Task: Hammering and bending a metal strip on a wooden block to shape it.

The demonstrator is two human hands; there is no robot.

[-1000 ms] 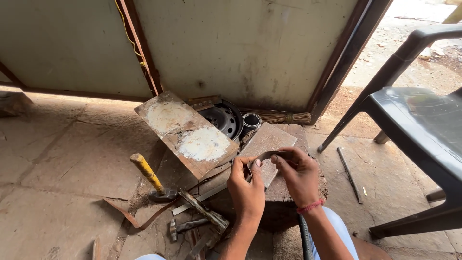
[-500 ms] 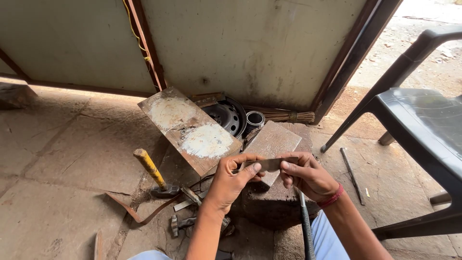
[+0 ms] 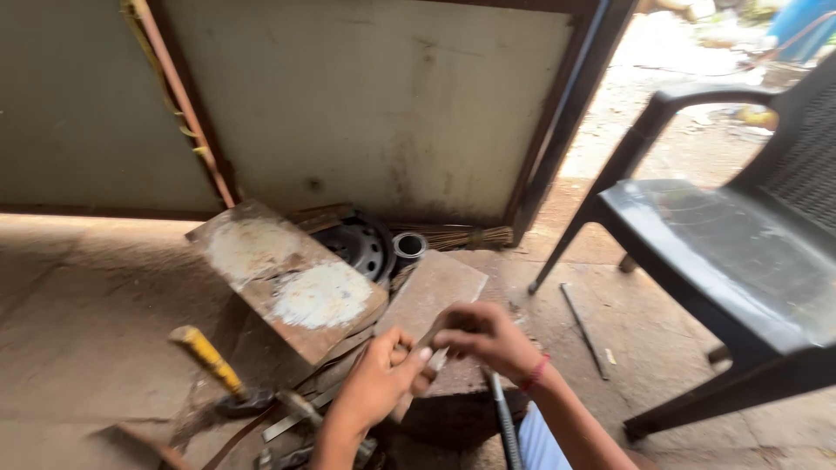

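Both hands meet over the stone slab (image 3: 435,296). Left hand (image 3: 379,387) and right hand (image 3: 483,335) are each closed on one end of a small metal strip (image 3: 427,344), its long axis running left-low to right-high between them. Hammer (image 3: 213,365) lies left, nearer the left hand.
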